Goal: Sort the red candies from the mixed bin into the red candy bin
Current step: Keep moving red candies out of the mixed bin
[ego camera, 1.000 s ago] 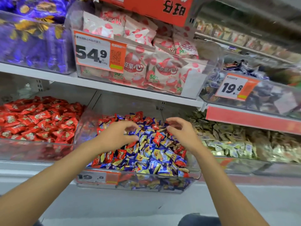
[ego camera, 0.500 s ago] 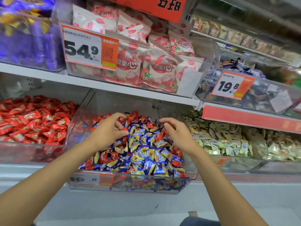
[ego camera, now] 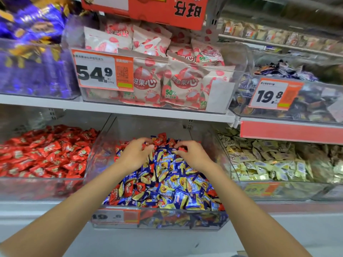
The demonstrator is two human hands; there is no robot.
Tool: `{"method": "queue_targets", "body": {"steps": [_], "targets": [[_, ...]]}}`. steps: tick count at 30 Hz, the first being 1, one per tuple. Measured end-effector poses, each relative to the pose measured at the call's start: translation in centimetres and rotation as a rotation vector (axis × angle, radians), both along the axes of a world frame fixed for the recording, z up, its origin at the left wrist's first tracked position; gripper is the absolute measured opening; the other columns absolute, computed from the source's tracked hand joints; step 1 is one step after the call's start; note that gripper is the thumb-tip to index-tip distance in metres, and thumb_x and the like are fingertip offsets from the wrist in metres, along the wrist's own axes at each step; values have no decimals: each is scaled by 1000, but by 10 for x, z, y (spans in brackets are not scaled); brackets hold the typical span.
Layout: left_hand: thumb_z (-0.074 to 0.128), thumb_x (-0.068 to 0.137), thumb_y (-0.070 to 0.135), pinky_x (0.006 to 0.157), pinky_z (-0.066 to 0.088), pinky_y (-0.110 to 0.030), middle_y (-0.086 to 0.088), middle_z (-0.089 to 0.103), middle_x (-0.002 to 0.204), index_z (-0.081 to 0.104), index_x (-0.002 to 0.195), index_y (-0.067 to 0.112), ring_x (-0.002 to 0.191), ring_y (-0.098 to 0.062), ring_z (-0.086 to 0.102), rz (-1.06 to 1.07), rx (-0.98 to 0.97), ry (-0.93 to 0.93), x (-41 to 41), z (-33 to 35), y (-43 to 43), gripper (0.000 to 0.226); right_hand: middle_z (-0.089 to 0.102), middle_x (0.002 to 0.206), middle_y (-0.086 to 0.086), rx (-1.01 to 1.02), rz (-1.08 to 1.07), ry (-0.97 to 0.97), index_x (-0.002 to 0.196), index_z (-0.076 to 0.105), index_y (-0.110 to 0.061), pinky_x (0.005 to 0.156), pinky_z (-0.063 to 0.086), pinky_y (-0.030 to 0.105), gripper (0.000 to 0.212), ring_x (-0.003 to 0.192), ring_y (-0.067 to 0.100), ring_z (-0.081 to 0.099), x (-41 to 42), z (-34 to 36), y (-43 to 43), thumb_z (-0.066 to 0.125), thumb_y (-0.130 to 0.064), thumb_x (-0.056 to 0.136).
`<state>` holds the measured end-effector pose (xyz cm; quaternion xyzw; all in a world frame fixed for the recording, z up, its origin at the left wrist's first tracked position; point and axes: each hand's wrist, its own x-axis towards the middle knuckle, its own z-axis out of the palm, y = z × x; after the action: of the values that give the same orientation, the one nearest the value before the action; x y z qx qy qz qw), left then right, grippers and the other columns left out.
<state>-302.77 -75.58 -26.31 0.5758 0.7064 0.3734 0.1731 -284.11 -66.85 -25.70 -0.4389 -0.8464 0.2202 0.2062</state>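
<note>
Both hands pushed deeper, now at 12 o'clock end of mixed bin (ego camera: 167,220). Left hand (ego camera: 134,157) curled, apparently pinching red candy (ego camera: 144,145); right hand (ego camera: 194,157) pinching second red candy (ego camera: 182,148). Picks look ready for red candy bin (ego camera: 37,189), 9 o'clock.

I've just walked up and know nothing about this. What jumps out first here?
The heap of blue, yellow and red wrappers in the mixed bin, centre of the lower shelf, catches the eye first, with the left grip and right grip curled on red candies near its back. Left of it sits the red candy bin; above, a big 54.9 price tag.
</note>
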Motion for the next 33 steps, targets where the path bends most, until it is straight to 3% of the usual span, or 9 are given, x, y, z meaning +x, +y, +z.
{"method": "queue_targets", "body": {"steps": [2,4,8,10,14,18,23,28,33], "targets": [[53,95,35,66,44,-28,-6,66,113,54,131,19,81,-26,64,-16,-48,68,2,-3,11,40,67,103,4,-26,-53,160,112,66,-15,52,41,16,20,57,5,50,6,9,0,56,-14,95],[55,93,41,87,50,-35,-4,62,126,50,136,25,106,-29,62,2,-78,175,1,-8,22,46,62,101,3,-51,-90,288,113,62,-15,54,46,17,23,65,9,54,15,21,-1,50,-6,96],[54,93,40,99,45,-41,-3,50,141,41,142,28,123,-28,52,-14,-171,376,-4,-17,39,52,56,92,6,-136,-121,286,118,57,-13,50,40,24,34,58,12,46,34,25,-7,35,1,97],[60,91,33,92,49,-41,-7,59,131,44,139,24,117,-30,56,19,-159,351,-6,-20,41,52,57,94,4,-74,-97,108,125,55,-11,56,41,19,29,63,11,49,39,17,-12,41,-12,100],[67,87,27,78,52,-37,-7,69,104,59,119,20,92,-28,64,28,-184,300,-12,-17,36,35,50,119,7,-22,-26,-159,126,54,-17,94,42,34,32,109,22,49,36,-2,-18,53,-31,97],[67,87,28,72,47,-32,1,71,93,69,89,23,85,-21,63,61,-106,230,-15,-16,26,5,45,98,-4,-36,-61,21,114,56,-16,71,38,22,22,86,14,49,32,3,-20,60,-23,94],[64,89,22,63,35,-28,0,60,81,62,90,19,71,-20,53,154,127,-43,-13,-5,18,4,54,116,6,-34,-97,160,116,56,-13,67,39,19,21,93,15,53,32,17,-14,56,-19,96],[38,100,14,55,38,-29,-4,64,105,49,121,18,67,-32,61,110,132,-128,-15,-9,38,24,56,120,6,-119,-35,200,133,51,-13,41,33,12,37,43,-2,43,17,20,1,42,-7,98],[38,102,29,54,38,-31,-9,57,85,49,104,15,59,-19,48,71,87,-141,-8,-11,60,18,60,91,1,-151,-91,216,103,64,-8,66,40,27,28,76,12,53,-12,22,18,38,-18,100]]}}
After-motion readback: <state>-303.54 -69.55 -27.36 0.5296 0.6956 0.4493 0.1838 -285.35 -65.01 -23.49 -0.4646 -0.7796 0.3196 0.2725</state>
